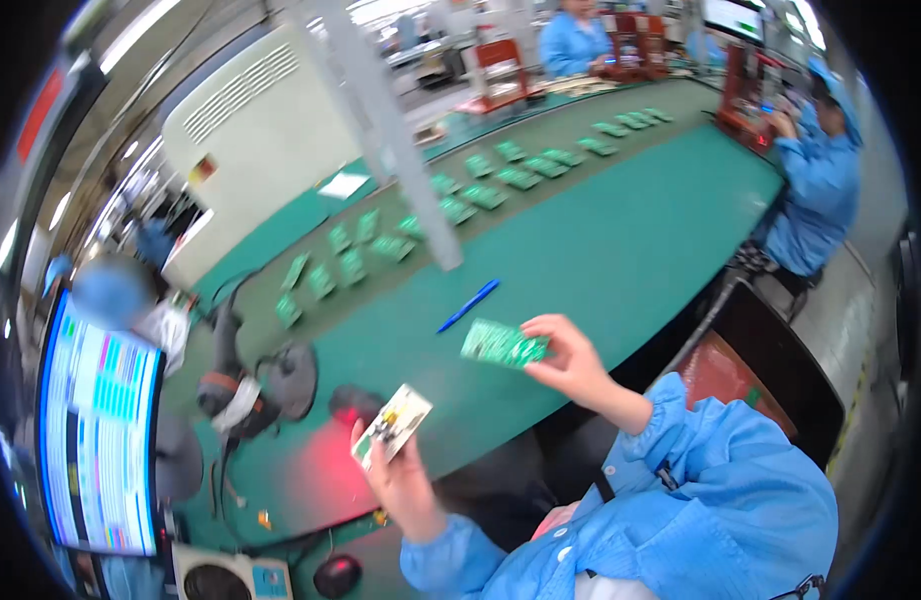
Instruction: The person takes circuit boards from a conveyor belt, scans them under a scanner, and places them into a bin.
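Observation:
My left hand [406,485] is closed on a cream-white circuit board [399,418] with dark and yellow parts, tilted above the table near a red glow. Further right, my right hand [573,365] pinches a green circuit board [503,343] by its right end, its face turned up. The two boards are apart. A blue pen [469,306] lies on the green table [581,250] just beyond the right hand's board. Close to the left hand's board is a dark device [356,402] with red light around it.
Several green circuit boards [456,210] lie in rows on a conveyor strip beyond a grey post [421,190]. At left are a monitor [99,420], a handheld scanner [226,385] and a black mouse [338,577]. A co-worker in blue [816,190] sits at right.

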A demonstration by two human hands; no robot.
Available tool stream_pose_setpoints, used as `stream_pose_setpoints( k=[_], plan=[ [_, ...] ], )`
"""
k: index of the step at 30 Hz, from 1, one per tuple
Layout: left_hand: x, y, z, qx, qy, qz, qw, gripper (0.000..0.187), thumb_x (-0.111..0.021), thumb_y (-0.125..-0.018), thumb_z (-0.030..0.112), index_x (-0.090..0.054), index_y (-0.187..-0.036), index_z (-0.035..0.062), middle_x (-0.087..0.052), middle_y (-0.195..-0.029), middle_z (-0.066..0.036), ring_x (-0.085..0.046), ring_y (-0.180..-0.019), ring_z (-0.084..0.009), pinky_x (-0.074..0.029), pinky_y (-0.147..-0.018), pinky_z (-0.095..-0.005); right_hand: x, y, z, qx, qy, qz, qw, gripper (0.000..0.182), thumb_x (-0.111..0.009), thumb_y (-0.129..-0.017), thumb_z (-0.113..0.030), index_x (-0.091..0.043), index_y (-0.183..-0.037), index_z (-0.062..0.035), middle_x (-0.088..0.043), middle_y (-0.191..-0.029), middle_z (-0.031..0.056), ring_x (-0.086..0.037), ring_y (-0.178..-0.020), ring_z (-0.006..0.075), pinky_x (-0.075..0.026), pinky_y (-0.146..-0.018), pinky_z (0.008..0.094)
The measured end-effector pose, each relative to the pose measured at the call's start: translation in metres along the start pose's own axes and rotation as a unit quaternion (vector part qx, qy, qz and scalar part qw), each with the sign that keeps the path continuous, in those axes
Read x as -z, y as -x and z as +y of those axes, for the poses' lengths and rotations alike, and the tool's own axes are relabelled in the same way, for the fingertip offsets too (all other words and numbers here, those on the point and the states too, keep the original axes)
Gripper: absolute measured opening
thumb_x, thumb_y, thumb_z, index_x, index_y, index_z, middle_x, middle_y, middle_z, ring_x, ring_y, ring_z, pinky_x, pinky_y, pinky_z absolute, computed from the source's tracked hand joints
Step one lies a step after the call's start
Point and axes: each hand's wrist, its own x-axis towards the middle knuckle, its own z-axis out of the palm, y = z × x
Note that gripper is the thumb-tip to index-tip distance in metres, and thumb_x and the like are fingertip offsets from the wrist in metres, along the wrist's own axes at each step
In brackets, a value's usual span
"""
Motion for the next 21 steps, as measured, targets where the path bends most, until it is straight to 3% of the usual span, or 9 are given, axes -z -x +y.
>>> stream_pose_setpoints(
  k=[4, 6, 8, 13, 14, 16, 18, 19, 21],
  plan=[
    [-0.001, -0.01, -0.019, 0.102, 0.073, 0.002, 0.992, 0.037, -0.042, -0.092, 0.024, -0.04, -0.12, -0.0004, -0.048, -0.117, -0.019, -0.051, -0.109, -0.0309, -0.049, -0.089, -0.0411, 0.024, 0.011, 0.021, -0.116, 0.018, -0.036, 0.992, 0.038, -0.066, -0.074, -0.006, -0.052, -0.109, -0.0039, -0.044, -0.109, 0.0078, -0.051, -0.099, 0.0173, -0.053, -0.08, 0.0301],
    [-0.003, -0.014, -0.034, 0.115, 0.064, -0.007, 0.991, 0.036, -0.043, -0.092, 0.025, -0.043, -0.115, -0.0023, -0.05, -0.114, -0.02, -0.051, -0.108, -0.0322, -0.049, -0.089, -0.0434, 0.033, 0.012, 0.024, -0.117, 0.084, -0.055, 0.988, 0.04, -0.065, -0.076, -0.004, -0.051, -0.113, -0.0043, -0.043, -0.111, 0.0076, -0.051, -0.102, 0.0175, -0.052, -0.081, 0.0278],
    [-0.002, -0.019, -0.049, 0.103, 0.064, -0.003, 0.993, 0.033, -0.045, -0.092, 0.025, -0.046, -0.107, -0.004, -0.051, -0.111, -0.022, -0.051, -0.108, -0.0334, -0.047, -0.09, -0.0472, 0.038, 0.013, 0.024, -0.052, 0.149, -0.049, 0.986, 0.041, -0.067, -0.074, -0.008, -0.052, -0.112, -0.0044, -0.048, -0.111, 0.0097, -0.053, -0.099, 0.0217, -0.051, -0.079, 0.0326],
    [0.0, -0.028, -0.063, 0.018, -0.18, 0.01, 0.983, 0.026, -0.048, -0.089, 0.018, -0.047, -0.108, -0.0008, -0.053, -0.108, -0.014, -0.054, -0.098, -0.0265, -0.048, -0.085, -0.0361, 0.047, 0.019, 0.037, 0.037, 0.286, -0.042, 0.956, 0.04, -0.066, -0.076, -0.022, -0.053, -0.109, -0.0046, -0.051, -0.115, 0.011, -0.045, -0.111, 0.0271, -0.032, -0.097, 0.0386],
    [0.029, -0.031, -0.07, -0.189, -0.461, -0.083, 0.863, 0.037, -0.064, -0.078, 0.016, -0.053, -0.107, -0.0048, -0.053, -0.101, -0.022, -0.053, -0.092, -0.0377, -0.046, -0.081, -0.0416, 0.048, 0.021, 0.032, 0.06, 0.318, -0.015, 0.946, 0.036, -0.064, -0.078, -0.022, -0.054, -0.108, -0.0051, -0.05, -0.117, 0.0108, -0.044, -0.112, 0.0257, -0.033, -0.097, 0.0388],
    [0.022, -0.03, -0.068, -0.18, -0.481, -0.084, 0.854, 0.029, -0.06, -0.077, 0.006, -0.056, -0.103, -0.0057, -0.053, -0.095, -0.021, -0.052, -0.088, -0.0362, -0.043, -0.08, -0.0402, 0.058, 0.017, -0.018, 0.098, 0.292, 0.023, 0.951, 0.029, -0.063, -0.079, -0.015, -0.056, -0.105, -0.0049, -0.054, -0.111, 0.0105, -0.049, -0.106, 0.0246, -0.039, -0.091, 0.0363],
    [0.02, -0.031, -0.065, -0.176, -0.488, -0.089, 0.85, 0.027, -0.059, -0.078, 0.005, -0.056, -0.103, -0.0054, -0.053, -0.096, -0.021, -0.052, -0.089, -0.0358, -0.043, -0.079, -0.0401, 0.075, 0.011, -0.106, 0.139, 0.158, 0.028, 0.977, 0.021, -0.063, -0.078, -0.006, -0.059, -0.099, -0.0042, -0.057, -0.103, 0.0102, -0.057, -0.093, 0.0228, -0.046, -0.081, 0.0328],
    [0.021, -0.031, -0.065, -0.17, -0.502, -0.088, 0.843, 0.026, -0.057, -0.079, 0.004, -0.057, -0.103, -0.0052, -0.053, -0.096, -0.021, -0.052, -0.089, -0.0354, -0.043, -0.079, -0.0401, 0.083, 0.008, -0.154, 0.207, 0.155, 0.03, 0.966, 0.015, -0.062, -0.078, 0.001, -0.06, -0.093, -0.0003, -0.06, -0.096, 0.0111, -0.06, -0.081, 0.0221, -0.048, -0.071, 0.0305],
    [0.021, -0.032, -0.065, -0.161, -0.5, -0.076, 0.847, 0.025, -0.057, -0.079, 0.004, -0.057, -0.102, -0.0054, -0.053, -0.096, -0.021, -0.052, -0.089, -0.0345, -0.044, -0.079, -0.0396, 0.091, 0.002, -0.224, 0.315, 0.033, -0.031, 0.948, 0.012, -0.063, -0.076, 0.002, -0.061, -0.088, 0.0012, -0.06, -0.088, 0.0127, -0.06, -0.079, 0.0219, -0.048, -0.067, 0.0291]
  ],
)
